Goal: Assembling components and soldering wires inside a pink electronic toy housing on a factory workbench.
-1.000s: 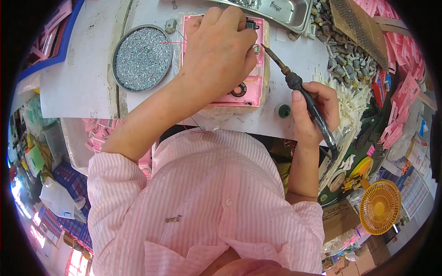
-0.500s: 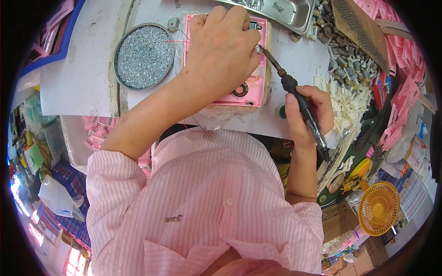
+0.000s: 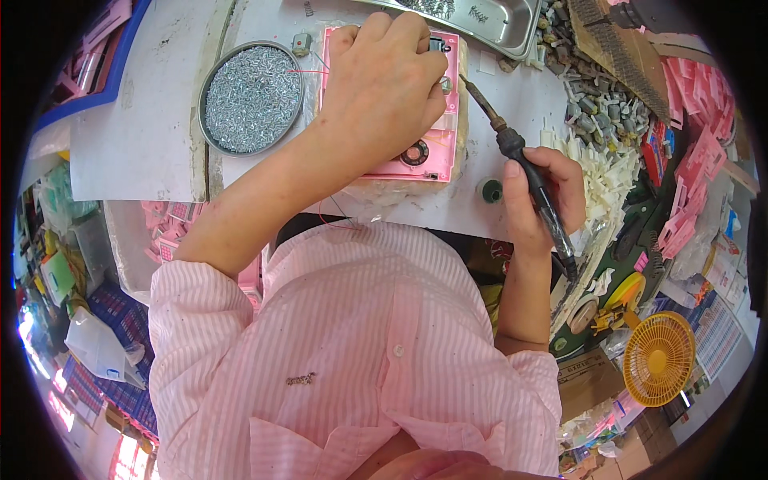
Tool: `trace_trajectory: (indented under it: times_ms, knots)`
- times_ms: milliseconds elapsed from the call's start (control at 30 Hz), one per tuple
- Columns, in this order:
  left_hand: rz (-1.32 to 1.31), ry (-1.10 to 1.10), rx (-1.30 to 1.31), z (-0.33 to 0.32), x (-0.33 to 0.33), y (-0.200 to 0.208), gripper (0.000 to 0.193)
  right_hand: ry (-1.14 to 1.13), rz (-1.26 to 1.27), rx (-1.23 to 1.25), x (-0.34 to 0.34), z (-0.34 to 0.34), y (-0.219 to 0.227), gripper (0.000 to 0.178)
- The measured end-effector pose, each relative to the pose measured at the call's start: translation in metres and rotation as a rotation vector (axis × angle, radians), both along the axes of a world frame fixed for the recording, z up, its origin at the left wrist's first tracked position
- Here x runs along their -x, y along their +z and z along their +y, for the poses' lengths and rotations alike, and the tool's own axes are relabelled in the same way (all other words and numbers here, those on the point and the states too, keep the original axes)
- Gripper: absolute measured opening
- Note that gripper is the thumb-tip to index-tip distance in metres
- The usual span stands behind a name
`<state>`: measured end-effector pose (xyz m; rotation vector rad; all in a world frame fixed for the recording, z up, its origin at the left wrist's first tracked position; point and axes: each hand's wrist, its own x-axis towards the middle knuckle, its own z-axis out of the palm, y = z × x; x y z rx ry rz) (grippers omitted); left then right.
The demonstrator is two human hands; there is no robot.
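Observation:
Across a pink plastic casing lies my left hand, its fingers curled and their tips hidden; whatever they hold cannot be seen. A round black part sits in the casing, and small metal parts show near my fingertips. A thin red wire runs from a small grey motor on the table towards the casing. In my right hand is a soldering iron, gripped by its dark handle. Its tip points up and left, just right of the casing and apart from it.
Left of the casing stands a round metal bowl of small silver screws. A steel tray lies at the far edge. To the right are heaped small motors, white plastic pieces and a small green-topped pot.
The soldering iron's tip has drawn back to the right, away from the metal part in the casing. My right hand has shifted slightly right; my left hand stays nearly in place.

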<state>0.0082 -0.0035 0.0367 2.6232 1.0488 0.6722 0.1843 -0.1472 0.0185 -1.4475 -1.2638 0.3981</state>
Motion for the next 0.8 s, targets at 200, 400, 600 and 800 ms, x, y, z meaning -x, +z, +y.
trace_trajectory:
  times_ms: [200,400,600,800]
  knots:
    - [-0.113,0.025,-0.146,0.002,0.001,-0.023,0.009,0.006,-0.022,0.019,0.001,0.004,-0.001,0.026]
    - [-0.115,0.019,-0.142,0.002,0.001,-0.022,0.010,-0.006,-0.027,0.024,0.000,0.004,-0.002,0.025]
    - [-0.109,0.016,-0.139,0.002,0.002,-0.022,0.010,-0.018,0.001,0.002,-0.001,0.004,-0.002,0.024]
    - [-0.103,0.011,-0.143,0.002,0.003,-0.021,0.009,-0.015,0.002,0.039,-0.001,0.001,0.003,0.024]
